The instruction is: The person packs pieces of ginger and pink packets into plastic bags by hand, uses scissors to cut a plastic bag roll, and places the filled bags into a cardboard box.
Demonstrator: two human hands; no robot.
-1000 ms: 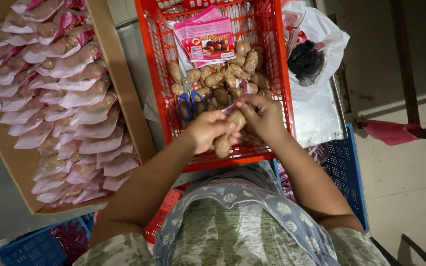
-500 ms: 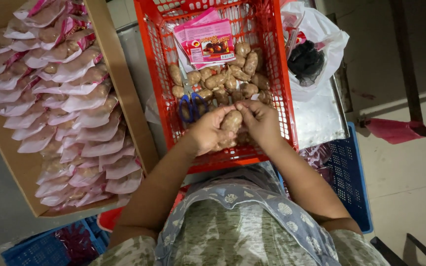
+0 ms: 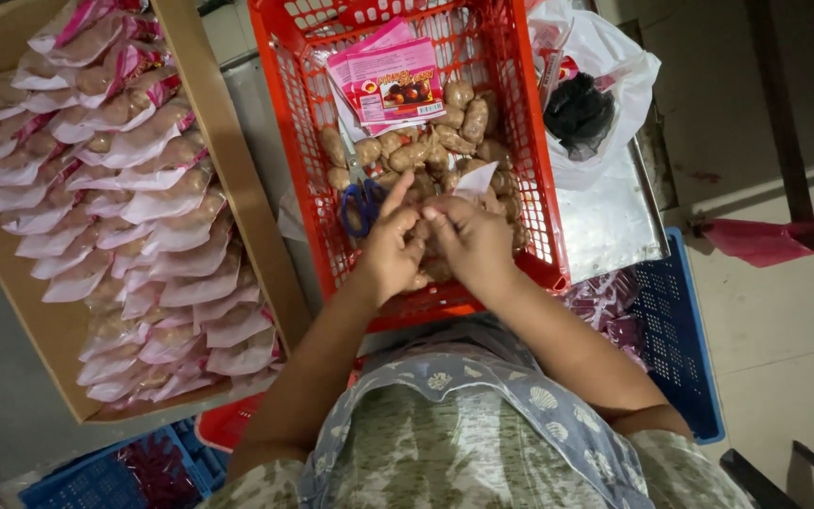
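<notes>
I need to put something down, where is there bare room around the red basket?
The metal tray right of the red basket is bare below the white bag. The cardboard box is packed with filled pouches; sausages, scissors and both hands crowd the basket.

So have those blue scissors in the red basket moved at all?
No. The blue scissors lie at the same spot by the red basket's left wall, beside the left hand.
</notes>
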